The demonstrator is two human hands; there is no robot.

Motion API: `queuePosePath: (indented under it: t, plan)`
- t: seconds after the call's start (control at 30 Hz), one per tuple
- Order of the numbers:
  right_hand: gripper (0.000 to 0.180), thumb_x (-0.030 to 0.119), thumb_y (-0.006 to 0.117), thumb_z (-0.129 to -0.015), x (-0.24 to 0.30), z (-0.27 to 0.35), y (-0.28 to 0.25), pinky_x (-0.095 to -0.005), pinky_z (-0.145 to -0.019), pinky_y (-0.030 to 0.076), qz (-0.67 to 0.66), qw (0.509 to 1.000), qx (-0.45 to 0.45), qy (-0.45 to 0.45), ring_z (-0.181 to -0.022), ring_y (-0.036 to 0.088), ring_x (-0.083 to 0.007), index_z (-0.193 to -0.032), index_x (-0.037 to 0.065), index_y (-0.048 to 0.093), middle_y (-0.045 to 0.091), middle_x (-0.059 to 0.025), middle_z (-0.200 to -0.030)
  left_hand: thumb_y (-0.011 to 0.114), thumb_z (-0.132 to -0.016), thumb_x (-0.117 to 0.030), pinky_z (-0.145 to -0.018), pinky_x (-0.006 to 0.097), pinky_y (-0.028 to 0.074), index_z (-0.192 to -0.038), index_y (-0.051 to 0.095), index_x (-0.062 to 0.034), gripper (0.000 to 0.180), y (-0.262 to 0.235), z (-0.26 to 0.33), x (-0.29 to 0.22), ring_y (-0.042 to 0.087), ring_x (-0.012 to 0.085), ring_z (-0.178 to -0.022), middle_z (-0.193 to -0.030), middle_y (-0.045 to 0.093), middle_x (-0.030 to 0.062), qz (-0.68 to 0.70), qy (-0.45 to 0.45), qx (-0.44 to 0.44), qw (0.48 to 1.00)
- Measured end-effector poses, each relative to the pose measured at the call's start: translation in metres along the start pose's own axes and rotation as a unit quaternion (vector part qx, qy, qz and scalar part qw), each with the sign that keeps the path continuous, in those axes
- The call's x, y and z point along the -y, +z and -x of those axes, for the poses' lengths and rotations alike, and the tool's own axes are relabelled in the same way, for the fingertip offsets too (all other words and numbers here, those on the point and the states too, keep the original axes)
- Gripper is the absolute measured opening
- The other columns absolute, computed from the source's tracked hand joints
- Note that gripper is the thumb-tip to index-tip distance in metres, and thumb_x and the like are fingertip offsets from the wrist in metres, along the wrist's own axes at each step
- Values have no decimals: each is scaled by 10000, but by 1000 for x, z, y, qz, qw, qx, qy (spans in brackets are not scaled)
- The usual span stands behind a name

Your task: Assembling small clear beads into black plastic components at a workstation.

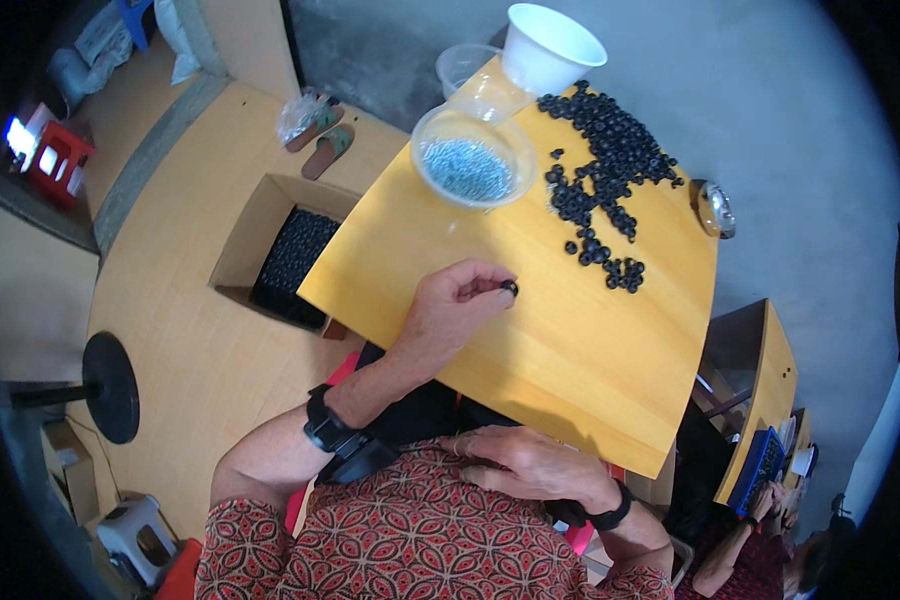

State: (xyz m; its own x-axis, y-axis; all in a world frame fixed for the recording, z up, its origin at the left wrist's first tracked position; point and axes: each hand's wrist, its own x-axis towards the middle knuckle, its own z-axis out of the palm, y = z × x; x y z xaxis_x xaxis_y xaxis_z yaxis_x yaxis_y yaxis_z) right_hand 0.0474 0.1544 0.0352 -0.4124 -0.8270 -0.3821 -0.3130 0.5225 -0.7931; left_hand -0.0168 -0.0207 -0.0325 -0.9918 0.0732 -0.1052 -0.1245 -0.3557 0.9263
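Observation:
Above the near left part of the yellow table [590, 350], my left hand [450, 310] pinches a small round black piece [510, 287] between thumb and fingertips. My right hand [535, 462] lies against the patterned shirt below the table's edge, fingers loosely extended, with nothing visible in it. Beyond the left hand stands a clear plastic bowl [523, 165] holding many small shiny metal parts [467, 168]. A spread pile of black ring-like pieces [620, 140] covers the table's far right, with a few strays [625, 275] nearer to me.
A white bowl [555, 48] and a clear container [460, 62] stand at the far end. A shiny round dish [715, 208] sits at the right edge. Left on the floor are a cardboard box [240, 235] of black pieces and slippers [330, 150]. Another person's hands [767, 500] work at lower right.

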Motion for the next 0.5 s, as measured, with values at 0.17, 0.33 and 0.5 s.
queuePosePath:
  t: [0.17,0.33,0.5]
  plan:
    - [170,112,640,-902,-15,3,-77,-280,-819,503,-109,953,-277,59,-896,643,-152,-1020,-7,664,684,-59,-953,629,-909,-39,-862,257,517,-1098,620,17,197,-2,3,-9,638,130,-932,-1001,662,58,9,-20,-2,1000]
    - [87,28,627,-818,-59,-40,-150,-352,-636,468,92,886,-453,34,-684,578,-233,-891,-19,636,583,-123,-764,631,-908,-37,-867,260,515,-1100,620,17,200,1,0,-12,639,130,-939,-1008,664,56,20,-28,10,999]
    - [92,42,644,-778,-87,-84,-164,-415,-683,497,284,846,-452,1,-791,613,-327,-862,4,654,590,-148,-791,625,-912,-30,-871,260,515,-1106,619,16,200,0,1,-13,638,129,-945,-1013,665,57,-1,-41,13,999]
